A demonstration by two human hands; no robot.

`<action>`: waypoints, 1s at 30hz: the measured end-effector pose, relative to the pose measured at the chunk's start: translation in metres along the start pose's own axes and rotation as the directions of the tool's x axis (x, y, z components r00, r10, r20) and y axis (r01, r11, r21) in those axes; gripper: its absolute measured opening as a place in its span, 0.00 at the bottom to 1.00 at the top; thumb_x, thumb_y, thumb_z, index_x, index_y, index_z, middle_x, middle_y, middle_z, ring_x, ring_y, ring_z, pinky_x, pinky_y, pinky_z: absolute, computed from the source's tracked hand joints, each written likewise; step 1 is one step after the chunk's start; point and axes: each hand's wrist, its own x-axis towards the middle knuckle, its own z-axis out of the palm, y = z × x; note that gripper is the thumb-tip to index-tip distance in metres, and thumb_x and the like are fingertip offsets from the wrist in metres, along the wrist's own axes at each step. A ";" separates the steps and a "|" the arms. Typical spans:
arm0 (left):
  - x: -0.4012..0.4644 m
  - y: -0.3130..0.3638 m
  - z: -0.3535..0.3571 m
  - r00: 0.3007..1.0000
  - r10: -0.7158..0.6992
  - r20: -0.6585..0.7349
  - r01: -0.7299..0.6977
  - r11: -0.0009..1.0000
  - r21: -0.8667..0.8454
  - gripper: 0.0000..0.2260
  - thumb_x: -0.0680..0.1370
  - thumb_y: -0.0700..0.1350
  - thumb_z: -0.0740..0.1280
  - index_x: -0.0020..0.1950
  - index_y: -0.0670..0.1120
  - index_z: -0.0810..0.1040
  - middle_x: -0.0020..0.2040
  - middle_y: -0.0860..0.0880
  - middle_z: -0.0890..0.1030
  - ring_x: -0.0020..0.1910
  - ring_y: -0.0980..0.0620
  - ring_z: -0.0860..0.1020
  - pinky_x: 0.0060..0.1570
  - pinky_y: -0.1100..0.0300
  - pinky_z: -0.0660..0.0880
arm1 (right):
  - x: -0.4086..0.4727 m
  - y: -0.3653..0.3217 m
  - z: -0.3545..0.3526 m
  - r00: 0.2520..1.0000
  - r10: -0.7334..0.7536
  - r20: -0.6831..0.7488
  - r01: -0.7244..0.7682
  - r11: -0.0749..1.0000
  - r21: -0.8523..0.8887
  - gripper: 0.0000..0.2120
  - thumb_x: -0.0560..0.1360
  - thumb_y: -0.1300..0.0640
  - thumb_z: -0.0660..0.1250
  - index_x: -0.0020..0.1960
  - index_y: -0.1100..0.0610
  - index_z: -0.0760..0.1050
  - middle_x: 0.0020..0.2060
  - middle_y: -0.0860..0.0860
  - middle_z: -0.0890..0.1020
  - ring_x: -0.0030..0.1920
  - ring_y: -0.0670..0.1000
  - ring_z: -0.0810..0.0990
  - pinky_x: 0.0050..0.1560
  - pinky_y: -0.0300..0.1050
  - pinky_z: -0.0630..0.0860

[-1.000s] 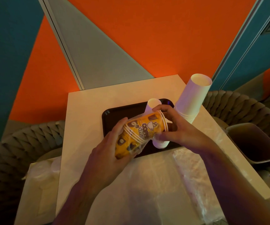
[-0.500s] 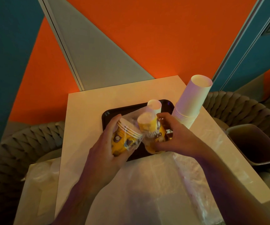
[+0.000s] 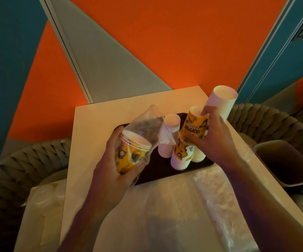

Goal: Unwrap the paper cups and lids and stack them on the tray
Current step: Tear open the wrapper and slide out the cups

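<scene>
My left hand grips a short stack of yellow printed cups still inside a clear plastic sleeve whose loose end sticks up. My right hand holds an upside-down yellow cup over a small inverted stack of yellow cups that stands on the dark tray. An inverted white cup stack stands on the tray behind them. A tall stack of large white cups rises at the tray's right end, partly hidden by my right hand.
The tray lies on a pale square table. Crumpled clear plastic wrap covers the table's near part. A brown bin sits to the right, beside woven chairs. A white bag lies at the lower left.
My right hand has pulled part of the yellow cups out of the sleeve and carried them right, over the tray. My left hand keeps the remaining cups in the plastic.
</scene>
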 end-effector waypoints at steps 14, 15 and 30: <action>-0.002 -0.009 0.001 0.999 -0.039 0.012 0.038 0.998 0.056 0.42 0.70 0.53 0.77 0.73 0.74 0.55 0.66 0.72 0.69 0.61 0.65 0.76 0.52 0.63 0.80 | -0.010 0.033 0.044 0.989 0.074 0.131 -0.032 0.954 -0.299 0.20 0.73 0.49 0.77 0.56 0.56 0.73 0.55 0.52 0.77 0.46 0.57 0.80 0.41 0.48 0.74; -0.002 -0.007 0.000 0.999 -0.040 0.021 0.039 0.998 0.058 0.41 0.69 0.55 0.76 0.72 0.75 0.55 0.64 0.75 0.69 0.60 0.66 0.77 0.51 0.63 0.80 | -0.011 0.033 0.044 0.987 0.076 0.143 -0.029 0.951 -0.306 0.20 0.73 0.49 0.77 0.57 0.56 0.73 0.56 0.53 0.77 0.48 0.58 0.80 0.42 0.49 0.76; -0.006 -0.003 0.013 0.982 -0.033 0.188 -0.007 0.978 0.210 0.36 0.70 0.58 0.77 0.60 0.80 0.52 0.55 0.80 0.69 0.51 0.61 0.80 0.47 0.55 0.83 | -0.003 -0.039 0.003 0.858 -0.168 0.485 -0.007 0.941 0.337 0.14 0.77 0.64 0.69 0.51 0.47 0.87 0.43 0.57 0.87 0.48 0.64 0.85 0.51 0.62 0.82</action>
